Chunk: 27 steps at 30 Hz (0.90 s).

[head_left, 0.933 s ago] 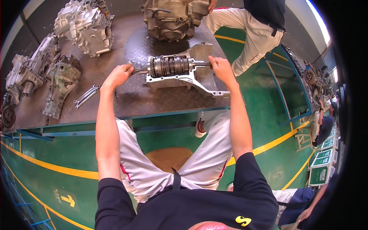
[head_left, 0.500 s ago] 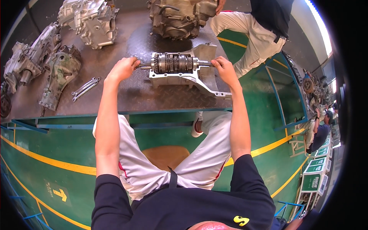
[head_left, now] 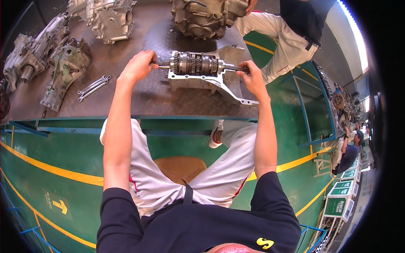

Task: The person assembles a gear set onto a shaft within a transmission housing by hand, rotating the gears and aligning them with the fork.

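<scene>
A gear shaft (head_left: 196, 63) with several toothed gears lies across an open metal gearbox housing (head_left: 192, 83). My left hand (head_left: 141, 65) pinches the shaft's thin left end, which sticks out past the housing wall. Around the longer right end, my right hand (head_left: 252, 75) closes its fingers and thumb. The gears sit in or just above the housing's cavity; I cannot tell whether the shaft rests on its seats. On the housing's near right side, a flanged arm (head_left: 234, 96) reaches out toward the table's edge.
Several wrenches (head_left: 93, 87) lie left on the metal table (head_left: 139, 101). Beyond them are a greenish casing (head_left: 65, 76) and a silver gearbox (head_left: 110, 21). A dark gearbox (head_left: 206, 19) stands at the far side, with another person's hand (head_left: 251, 6) at it. A blue-framed bench (head_left: 301, 105) stands right.
The gear shaft tilts a little differently, its right end now lower than its left in the picture. Both hands still hold its ends. The whole view has shifted slightly.
</scene>
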Motion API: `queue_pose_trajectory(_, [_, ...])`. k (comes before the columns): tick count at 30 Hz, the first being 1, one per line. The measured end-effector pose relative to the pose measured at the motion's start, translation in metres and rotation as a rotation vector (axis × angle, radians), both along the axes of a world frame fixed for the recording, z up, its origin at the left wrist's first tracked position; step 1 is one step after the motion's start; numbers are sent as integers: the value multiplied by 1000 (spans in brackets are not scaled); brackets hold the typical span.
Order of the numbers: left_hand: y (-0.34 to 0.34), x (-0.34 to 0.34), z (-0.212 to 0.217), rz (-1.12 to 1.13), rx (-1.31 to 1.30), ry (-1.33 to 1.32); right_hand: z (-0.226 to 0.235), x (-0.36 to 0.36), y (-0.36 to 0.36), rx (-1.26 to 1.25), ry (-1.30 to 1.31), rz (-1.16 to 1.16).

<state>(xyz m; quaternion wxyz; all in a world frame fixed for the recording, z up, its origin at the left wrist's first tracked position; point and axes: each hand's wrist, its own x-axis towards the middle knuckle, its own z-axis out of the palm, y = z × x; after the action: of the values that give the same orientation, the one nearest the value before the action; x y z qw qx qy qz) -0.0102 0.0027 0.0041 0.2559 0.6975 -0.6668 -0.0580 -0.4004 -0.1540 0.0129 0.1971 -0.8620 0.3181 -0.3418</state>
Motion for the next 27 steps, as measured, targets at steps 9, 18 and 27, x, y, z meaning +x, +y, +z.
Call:
queue_pose_trajectory(9, [-16,-3,-14,129,152,2,0,4,-26,-18,251,-199])
queue_pose_trajectory(18, [-19,-11,-10,192,142,9,-1,8,-22,4,212,-237])
queue_pose_trajectory(27, [-17,-12,-12,180,122,1,-9,9,-12,-119,69,-159])
